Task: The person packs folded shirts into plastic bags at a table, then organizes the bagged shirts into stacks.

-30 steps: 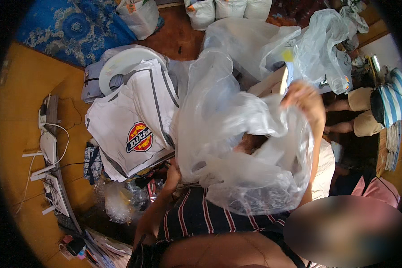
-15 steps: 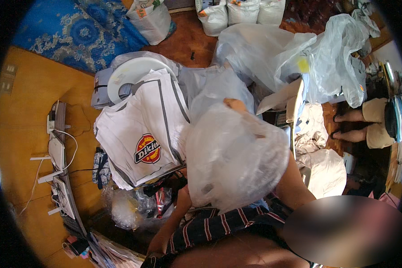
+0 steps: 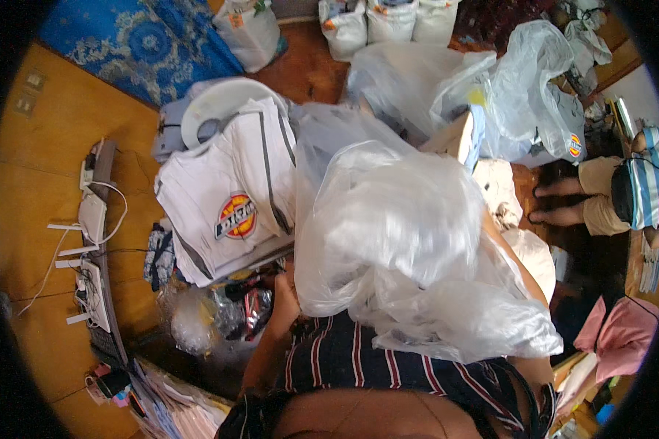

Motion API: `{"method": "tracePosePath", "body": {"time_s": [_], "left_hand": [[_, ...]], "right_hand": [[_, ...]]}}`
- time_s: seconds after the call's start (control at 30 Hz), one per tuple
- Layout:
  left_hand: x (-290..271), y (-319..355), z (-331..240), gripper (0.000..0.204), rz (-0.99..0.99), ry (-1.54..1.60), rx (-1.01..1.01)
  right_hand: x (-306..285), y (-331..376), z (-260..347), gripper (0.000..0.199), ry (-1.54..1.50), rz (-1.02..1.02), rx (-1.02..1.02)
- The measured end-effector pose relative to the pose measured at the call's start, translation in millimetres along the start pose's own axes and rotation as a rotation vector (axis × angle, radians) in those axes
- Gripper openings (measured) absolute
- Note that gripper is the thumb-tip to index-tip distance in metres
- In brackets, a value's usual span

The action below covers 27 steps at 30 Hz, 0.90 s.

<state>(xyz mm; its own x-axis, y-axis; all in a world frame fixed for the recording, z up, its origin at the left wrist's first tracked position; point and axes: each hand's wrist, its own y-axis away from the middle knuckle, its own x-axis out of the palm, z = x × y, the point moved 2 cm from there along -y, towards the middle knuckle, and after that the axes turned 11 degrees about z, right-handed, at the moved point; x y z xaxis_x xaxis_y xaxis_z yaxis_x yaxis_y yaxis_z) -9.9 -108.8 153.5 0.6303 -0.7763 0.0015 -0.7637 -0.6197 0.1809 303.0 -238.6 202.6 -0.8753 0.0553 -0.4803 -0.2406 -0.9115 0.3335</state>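
A large clear plastic bag (image 3: 410,219) billows in front of my chest, its loose end drooping to the right over my striped top. At its lower left edge, my left hand (image 3: 286,293) is closed on the plastic. My right forearm reaches up along the bag's right side, and the right hand is hidden behind the plastic. Left of the bag lies a white garment (image 3: 212,197) with grey stripes and a round red-and-yellow logo. The garment rests against a white round basin (image 3: 252,91).
More clear plastic (image 3: 527,88) heaps at the far right. White sacks (image 3: 392,22) stand at the back. Routers with cables (image 3: 91,219) line a ledge at left. Crumpled clear wrappers (image 3: 198,318) sit near my left arm. Another person (image 3: 600,194) stands at right.
The bag has spread wider, and its loose end has swung down to the right. My right hand, seen at the bag's top before, is now covered by plastic. The left hand has shifted slightly left.
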Motion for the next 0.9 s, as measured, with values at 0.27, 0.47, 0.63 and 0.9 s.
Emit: {"method": "tracePosePath", "body": {"time_s": [0.27,0.47,0.63,0.9], "left_hand": [[-7.2,-43.4,31.5,0.026,0.358,-0.604,-0.067],[-12.1,-76.1,96.4,0.027,0.312,-1.179,-0.151],[-21.4,-66.0,89.7,0.029,0.41,-1.362,-0.4],[53.5,-102.9,-33.2,0.036,0.256,-0.758,0.253]], "right_hand": [[7.5,22.9,-29.2,0.051,-0.111,-0.027,0.036],[66.4,-6.3,-77.0,0.046,-0.152,0.201,0.028],[85.7,18.0,-143.0,0.043,-0.266,0.279,0.177],[13.0,170.5,-182.7,0.038,-0.489,-0.284,0.489]]}}
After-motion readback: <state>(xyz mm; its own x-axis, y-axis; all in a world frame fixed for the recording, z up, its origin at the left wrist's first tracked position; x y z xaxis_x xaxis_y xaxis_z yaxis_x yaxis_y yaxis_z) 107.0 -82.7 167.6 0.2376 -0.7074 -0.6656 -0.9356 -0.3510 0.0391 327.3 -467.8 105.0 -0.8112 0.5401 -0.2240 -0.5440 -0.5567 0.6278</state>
